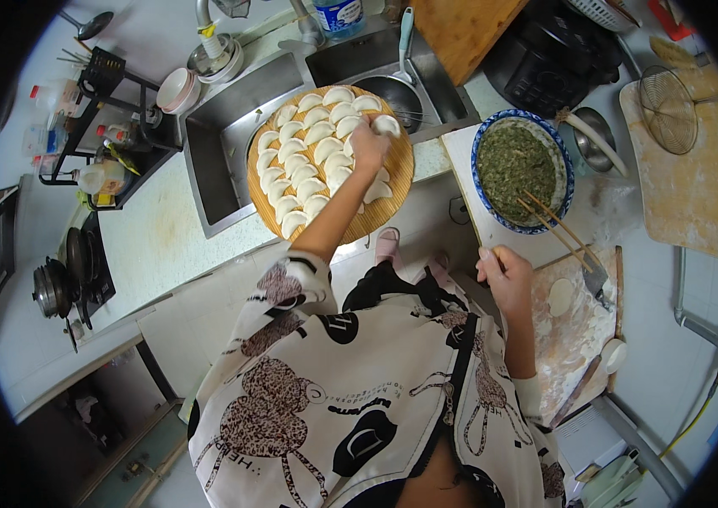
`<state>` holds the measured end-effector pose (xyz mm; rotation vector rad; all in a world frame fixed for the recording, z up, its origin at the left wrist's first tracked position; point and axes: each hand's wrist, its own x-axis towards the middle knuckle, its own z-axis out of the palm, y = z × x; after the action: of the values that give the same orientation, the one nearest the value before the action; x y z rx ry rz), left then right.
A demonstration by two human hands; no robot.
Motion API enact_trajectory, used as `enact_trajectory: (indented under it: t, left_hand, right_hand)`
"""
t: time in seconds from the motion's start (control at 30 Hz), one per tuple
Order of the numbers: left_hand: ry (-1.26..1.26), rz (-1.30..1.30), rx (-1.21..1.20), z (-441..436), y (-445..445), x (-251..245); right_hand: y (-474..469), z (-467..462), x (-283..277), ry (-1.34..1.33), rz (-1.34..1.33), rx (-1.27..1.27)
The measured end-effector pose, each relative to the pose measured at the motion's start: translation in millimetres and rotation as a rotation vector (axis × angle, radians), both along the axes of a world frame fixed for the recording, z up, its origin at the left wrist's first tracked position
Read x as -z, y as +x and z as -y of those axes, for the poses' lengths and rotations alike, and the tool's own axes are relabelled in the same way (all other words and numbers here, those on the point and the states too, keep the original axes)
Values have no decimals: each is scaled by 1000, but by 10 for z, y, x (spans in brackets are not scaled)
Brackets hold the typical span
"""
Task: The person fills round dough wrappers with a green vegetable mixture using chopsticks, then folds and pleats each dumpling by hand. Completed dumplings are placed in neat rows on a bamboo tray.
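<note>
My left hand (369,150) reaches over a round wooden board (397,213) that bears several rows of white folded dumplings (319,131). At the board's upper right, its thumb and fingers are at a dumpling (387,126); some fingertips are hidden. The board lies across the front of the sink (219,140). My right hand (503,274) hangs curled, with nothing seen in it, below a blue-and-white bowl (477,184) of chopped green filling (516,166). Chopsticks (555,225) lean out of that bowl.
A floured board (578,343) on the right carries a round dough wrapper (560,297), a rolling pin (578,390) and a spatula (595,279). Behind stands a black electric cooker (543,63). A pan (384,92) sits in the right sink basin. Bottles fill a black rack (156,136) at left.
</note>
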<state>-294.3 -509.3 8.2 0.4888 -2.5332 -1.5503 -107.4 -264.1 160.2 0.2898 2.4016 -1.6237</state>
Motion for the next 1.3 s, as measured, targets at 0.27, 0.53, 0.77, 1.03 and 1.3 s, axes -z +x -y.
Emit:
enact_trajectory:
  t: [0.27,0.53,0.77,1.03,1.3]
  left_hand:
    - [-698,-84,155,79,-459,565]
    - [-687,-336,207,127,-86,-37]
    - [-273,-294,511,-711,760,-899]
    - [-112,-280,792,-1452,1263,-1198]
    - [117,-64,863,-1885,1485,-1290]
  right_hand:
    - [648,-671,321,95,124,383]
    - [1680,-2313,1444,727,-51,904]
    - [1373,-2540,1806,518,-127,889]
    - [1313,-2602,1878,520,37,777]
    - [1246,-2580,1652,349,65,837]
